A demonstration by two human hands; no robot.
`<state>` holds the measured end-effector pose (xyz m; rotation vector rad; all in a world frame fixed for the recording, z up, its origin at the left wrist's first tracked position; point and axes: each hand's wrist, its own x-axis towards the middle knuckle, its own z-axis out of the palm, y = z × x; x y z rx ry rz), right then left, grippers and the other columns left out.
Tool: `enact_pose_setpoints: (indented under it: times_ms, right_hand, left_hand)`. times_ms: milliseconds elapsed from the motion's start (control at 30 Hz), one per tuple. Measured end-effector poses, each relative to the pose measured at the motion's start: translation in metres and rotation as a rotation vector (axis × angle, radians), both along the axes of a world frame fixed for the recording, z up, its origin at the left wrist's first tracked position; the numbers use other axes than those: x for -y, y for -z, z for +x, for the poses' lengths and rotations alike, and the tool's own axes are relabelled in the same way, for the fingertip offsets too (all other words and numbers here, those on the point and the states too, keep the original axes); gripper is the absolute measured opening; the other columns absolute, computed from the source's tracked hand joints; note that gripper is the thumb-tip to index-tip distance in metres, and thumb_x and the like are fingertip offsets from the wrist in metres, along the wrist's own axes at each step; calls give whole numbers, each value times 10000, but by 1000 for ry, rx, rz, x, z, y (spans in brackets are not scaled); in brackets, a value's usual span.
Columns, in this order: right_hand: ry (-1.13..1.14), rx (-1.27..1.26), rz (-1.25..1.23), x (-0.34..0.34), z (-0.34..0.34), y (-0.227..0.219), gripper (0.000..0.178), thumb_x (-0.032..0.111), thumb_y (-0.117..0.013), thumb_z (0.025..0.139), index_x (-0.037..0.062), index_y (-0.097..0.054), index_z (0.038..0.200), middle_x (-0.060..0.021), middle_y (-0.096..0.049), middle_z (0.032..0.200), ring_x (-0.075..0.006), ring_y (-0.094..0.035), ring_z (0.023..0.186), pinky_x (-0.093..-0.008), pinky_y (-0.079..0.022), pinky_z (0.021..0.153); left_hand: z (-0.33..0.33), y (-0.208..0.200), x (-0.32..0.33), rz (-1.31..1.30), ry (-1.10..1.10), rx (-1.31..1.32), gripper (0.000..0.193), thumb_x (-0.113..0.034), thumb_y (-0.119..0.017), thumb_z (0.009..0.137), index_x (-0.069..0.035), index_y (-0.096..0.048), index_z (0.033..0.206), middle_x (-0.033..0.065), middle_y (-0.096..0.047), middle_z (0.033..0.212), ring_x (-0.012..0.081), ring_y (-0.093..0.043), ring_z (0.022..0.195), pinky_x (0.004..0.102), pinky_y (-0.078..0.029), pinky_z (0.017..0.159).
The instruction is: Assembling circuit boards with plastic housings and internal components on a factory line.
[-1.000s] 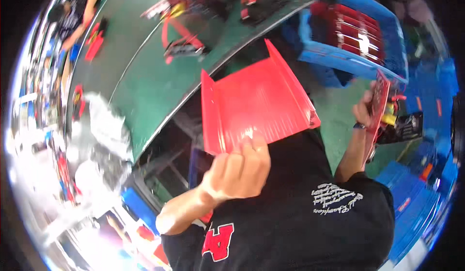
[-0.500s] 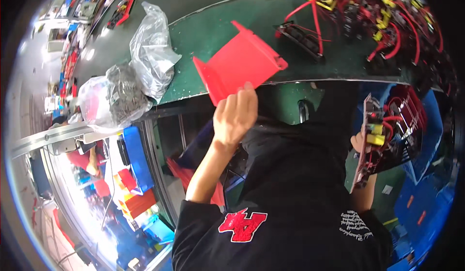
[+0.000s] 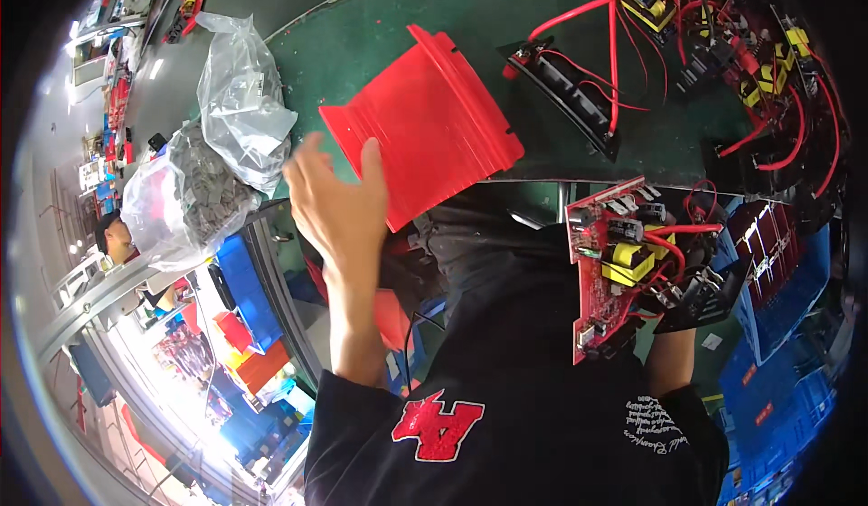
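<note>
My left hand is open, thumb and fingers apart, just beside a red U-shaped metal casing. The casing lies on the green bench top, one corner sticking out over the near edge. On the right, my right hand holds up a red circuit board in front of my body. The board carries yellow transformers, capacitors, thick red wires and a black end plate. Most of the right hand is hidden behind the board, so its fingers do not show.
A black end panel with red wires lies right of the casing. Several wired boards crowd the bench's right side. Clear plastic bags with dark small parts sit at left. A blue crate stands low at right.
My left hand has let go of the red casing and moved left; the casing now rests on the bench. My right hand has brought the circuit board leftward and turned its component side into view.
</note>
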<state>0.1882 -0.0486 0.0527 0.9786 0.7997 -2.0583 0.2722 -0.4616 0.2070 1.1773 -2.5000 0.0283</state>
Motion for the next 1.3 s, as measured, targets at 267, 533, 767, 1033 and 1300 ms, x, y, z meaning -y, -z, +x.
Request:
enact_pose_setpoints:
  times_ms: [267,533,767,1033,1300]
  right_hand:
    - [-39,-98,320,90,10,-81,639,573,-374,950,78,-464,1344,-160,-562,1276,-345,-599,1083,-550,-517,898]
    - [-211,-517,-600,120,17,-53,589,469,-464,963,73,-419,1396,-166,-500,1367,-306,-552,1190,-488,-480,995]
    - [-321,-943,36,161,42,-91,961,156,-866,624,13,-338,1414,-111,-528,1285,-214,-550,1152,-371,-473,965]
    - [-283,-948,211,183,63,-86,687,162,-799,700,-5,-475,1283,-69,-606,1151,-164,-605,1006,-320,-501,874]
    - [-253,-843,118,203,76,-92,550,108,-775,725,12,-543,1215,-49,-630,1089,-147,-608,965,-311,-501,862]
  left_hand:
    - [-3,24,38,431,-123,18,567,-206,-568,807,210,-356,1128,367,-600,828,510,-613,876,499,-485,809]
    - [-9,13,42,47,139,-126,540,-269,-622,819,91,-469,1193,233,-619,892,406,-613,885,481,-479,775]
    - [1,33,62,171,613,-53,477,-177,-598,724,-3,-575,1168,185,-544,1144,366,-527,1052,449,-425,911]
    - [-8,32,83,178,788,-1,508,-190,-546,686,-34,-648,1159,220,-599,1234,387,-589,1084,421,-462,951]
    - [-9,35,94,147,905,-17,536,-170,-498,692,-60,-652,1194,227,-605,1236,331,-661,942,348,-519,771]
